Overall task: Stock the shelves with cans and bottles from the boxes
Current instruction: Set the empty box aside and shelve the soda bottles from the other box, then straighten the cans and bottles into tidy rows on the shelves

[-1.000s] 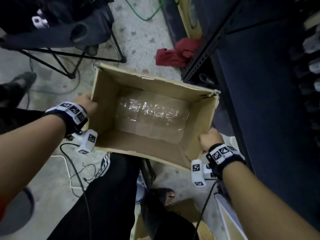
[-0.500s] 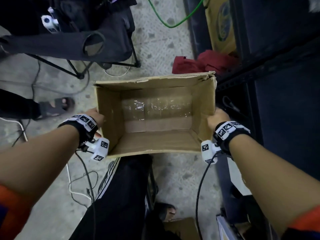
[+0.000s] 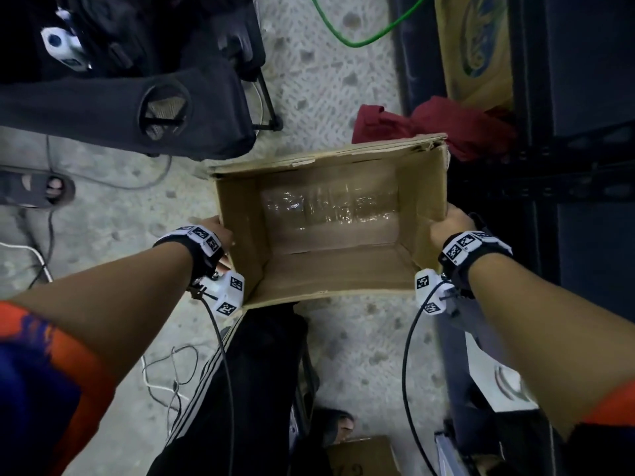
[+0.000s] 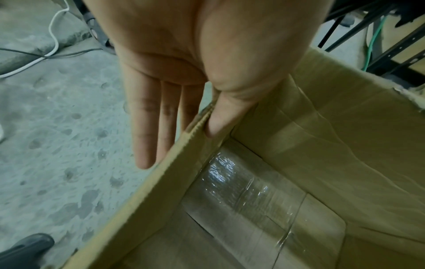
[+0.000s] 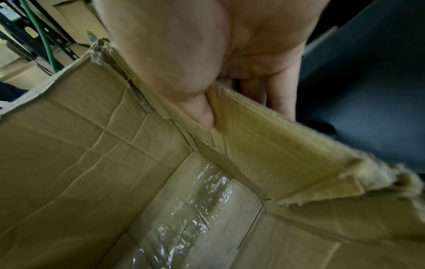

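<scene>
Box: I hold the empty cardboard box (image 3: 330, 228) in mid-air over the floor (image 3: 360, 338), mouth up toward me. Only clear packing tape (image 3: 326, 209) shows on its bottom; no cans or bottles inside.
Left hand: my left hand (image 3: 214, 231) pinches the box's 9 o'clock wall, thumb (image 4: 220, 112) inside, straight fingers (image 4: 147, 131) flat on the outside.
Right hand: my right hand (image 3: 446, 225) pinches the 3 o'clock wall the same way, thumb (image 5: 202, 111) inside, fingers (image 5: 279, 98) down the outside.
What has changed: a second ago the box hung skewed, its far corner pointing to 2 o'clock against the dark shelf frame (image 3: 549, 173). Now it sits square to me, and it has swung away from the shelf toward 12 o'clock.
Surroundings: the red cloth (image 3: 429, 125) lies just past the box's far right corner at 1 o'clock; the black folding chair (image 3: 137, 108) stands at 10 o'clock; a green cable (image 3: 347, 32) runs at 12 o'clock.
Meaning for the task: I judge this box is finished, so I am carrying it off, not stocking from it. Another cardboard box (image 3: 360, 456) shows at 6 o'clock by my feet; whether it holds stock I cannot tell.
Next need: I would set this one down clear of the shelf, then free both hands for a full box.
Risk: the far right corner (image 5: 103, 47) is torn, so the wall may buckle under a hard pinch.
</scene>
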{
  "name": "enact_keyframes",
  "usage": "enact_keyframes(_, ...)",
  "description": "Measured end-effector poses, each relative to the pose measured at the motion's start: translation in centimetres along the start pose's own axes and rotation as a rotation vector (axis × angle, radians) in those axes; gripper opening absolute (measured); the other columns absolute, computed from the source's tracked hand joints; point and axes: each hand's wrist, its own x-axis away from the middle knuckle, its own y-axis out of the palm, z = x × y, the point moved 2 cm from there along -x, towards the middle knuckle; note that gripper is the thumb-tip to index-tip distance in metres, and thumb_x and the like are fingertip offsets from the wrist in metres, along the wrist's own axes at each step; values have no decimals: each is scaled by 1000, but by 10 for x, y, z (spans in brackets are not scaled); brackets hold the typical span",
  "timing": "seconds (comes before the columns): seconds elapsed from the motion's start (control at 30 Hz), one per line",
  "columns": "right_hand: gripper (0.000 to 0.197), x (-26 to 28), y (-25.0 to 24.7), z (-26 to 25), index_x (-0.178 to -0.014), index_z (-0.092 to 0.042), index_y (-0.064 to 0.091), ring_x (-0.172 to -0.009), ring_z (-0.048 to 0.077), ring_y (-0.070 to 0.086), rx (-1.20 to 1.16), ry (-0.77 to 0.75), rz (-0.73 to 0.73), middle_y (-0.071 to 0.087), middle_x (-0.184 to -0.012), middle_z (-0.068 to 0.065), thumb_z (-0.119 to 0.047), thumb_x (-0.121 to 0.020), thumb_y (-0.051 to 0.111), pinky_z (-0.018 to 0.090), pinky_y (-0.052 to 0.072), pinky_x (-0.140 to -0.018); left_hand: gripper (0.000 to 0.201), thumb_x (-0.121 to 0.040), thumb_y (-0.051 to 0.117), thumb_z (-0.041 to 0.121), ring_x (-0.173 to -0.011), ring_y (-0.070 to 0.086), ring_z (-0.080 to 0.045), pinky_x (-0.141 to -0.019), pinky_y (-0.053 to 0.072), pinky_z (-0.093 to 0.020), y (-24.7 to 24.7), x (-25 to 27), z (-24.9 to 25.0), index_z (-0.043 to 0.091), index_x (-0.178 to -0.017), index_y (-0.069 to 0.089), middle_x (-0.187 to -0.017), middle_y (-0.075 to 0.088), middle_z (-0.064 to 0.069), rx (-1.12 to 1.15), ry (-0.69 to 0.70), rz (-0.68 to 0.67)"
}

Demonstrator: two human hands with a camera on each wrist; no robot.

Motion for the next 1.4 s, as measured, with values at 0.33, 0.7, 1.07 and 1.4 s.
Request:
enact_keyframes(0.33, 48, -11, 1, -16, -144, -23, 49, -108, 39, 61, 21, -4, 12, 64, -126, 17, -22, -96, 53, 33, 43, -82, 67, -104, 45, 5, -94, 67, -31, -74, 60, -52, 25, -19, 6, 35, -157, 17, -139, 55, -16, -5, -110, -132)
enact_keyframes(0.7, 52, 38, -11, 1, -146, -22, 48, -115, 33, 61, 26, -40, -29, 65, -130, 8, -39, -98, 58, 34, 47, -93, 46, -93, 60, 35, -90, 62, -35, -81, 51, -38, 18, 35, 17, 3, -126, 53, -107, 65, -18, -399, 169, 89)
enact_keyframes(1.07, 64, 214, -61, 38, -150, -28, 36, -127, 30, 54, 181, -258, 16, 55, -144, 6, -57, -95, 51, 46, 47, -103, 62, -92, 58, 49, -123, 54, -37, -102, 47, -45, 53, 201, 1, 18, -143, 43, -136, 54, -14, -758, 609, 194)
enact_keyframes(1.4, 72, 419, -130, 80, -153, -31, 35, -134, 22, 49, -28, -344, 215, 51, -149, 1, -62, -91, 56, 40, 43, -107, 65, -91, 54, 57, -127, 50, -32, -105, 44, -46, 38, 416, -29, 24, -145, 42, -139, 51, -8, -825, 976, 265)
